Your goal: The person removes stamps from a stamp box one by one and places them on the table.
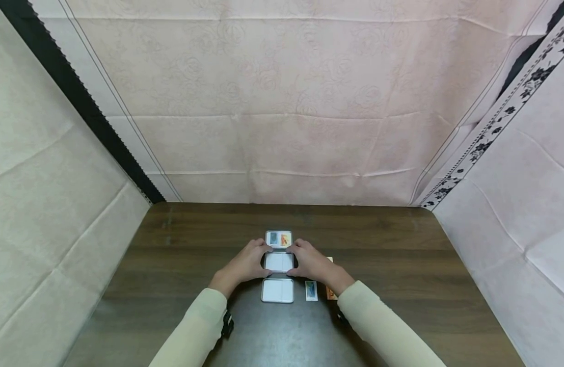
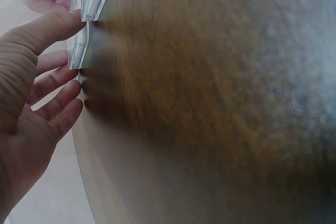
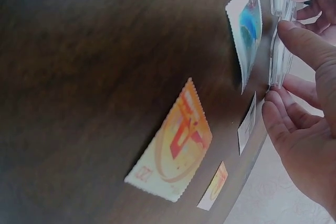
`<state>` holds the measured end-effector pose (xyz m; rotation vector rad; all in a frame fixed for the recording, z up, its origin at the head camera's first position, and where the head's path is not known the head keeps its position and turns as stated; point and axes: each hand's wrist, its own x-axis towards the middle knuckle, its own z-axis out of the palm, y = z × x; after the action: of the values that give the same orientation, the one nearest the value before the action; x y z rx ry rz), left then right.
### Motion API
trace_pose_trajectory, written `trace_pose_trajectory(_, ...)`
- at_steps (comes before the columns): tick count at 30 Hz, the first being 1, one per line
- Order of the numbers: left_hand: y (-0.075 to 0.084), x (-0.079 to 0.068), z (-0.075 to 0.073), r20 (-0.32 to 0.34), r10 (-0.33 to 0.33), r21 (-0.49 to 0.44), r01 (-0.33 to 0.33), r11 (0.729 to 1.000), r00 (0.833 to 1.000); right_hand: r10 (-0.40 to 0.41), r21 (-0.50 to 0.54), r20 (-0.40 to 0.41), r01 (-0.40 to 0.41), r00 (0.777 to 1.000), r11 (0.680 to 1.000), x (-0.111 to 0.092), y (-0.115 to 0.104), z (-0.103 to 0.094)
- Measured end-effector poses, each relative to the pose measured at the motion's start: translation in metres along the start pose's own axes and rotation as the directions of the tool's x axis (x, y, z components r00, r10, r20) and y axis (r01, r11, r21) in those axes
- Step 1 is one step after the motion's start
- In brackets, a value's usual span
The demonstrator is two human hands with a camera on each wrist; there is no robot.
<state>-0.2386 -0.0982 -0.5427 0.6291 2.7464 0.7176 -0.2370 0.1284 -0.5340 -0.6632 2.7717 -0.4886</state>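
Note:
Three small clear plastic cases lie in a column on the table in the head view. My left hand (image 1: 250,262) holds the middle case (image 1: 279,262) by its left side, thumb at the near edge and fingers at the far edge. Mirroring it, my right hand (image 1: 311,264) holds the same case by its right side. Inside the far case (image 1: 279,239) are two stamps, one blue and one orange. The near case (image 1: 277,291) shows only a white inside. In the right wrist view, the right thumb (image 3: 302,40) and fingertips span the middle case's ends.
Loose stamps lie to the right of the cases: a blue one (image 3: 249,30), a large orange one (image 3: 181,145), a small pale one (image 3: 247,124) and a small orange one (image 3: 214,186). Cloth curtains (image 1: 282,102) enclose the brown wooden table (image 1: 181,255) at the back and sides.

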Motion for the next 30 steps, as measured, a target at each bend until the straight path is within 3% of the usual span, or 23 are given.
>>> trace_pose_trajectory(30,-0.0007,-0.0006,0.0002,0.002,-0.005,-0.006,0.005,1.000,1.000,-0.007,-0.036,-0.011,0.007,1.000,0.999,-0.0019,-0.0026,-0.0004)
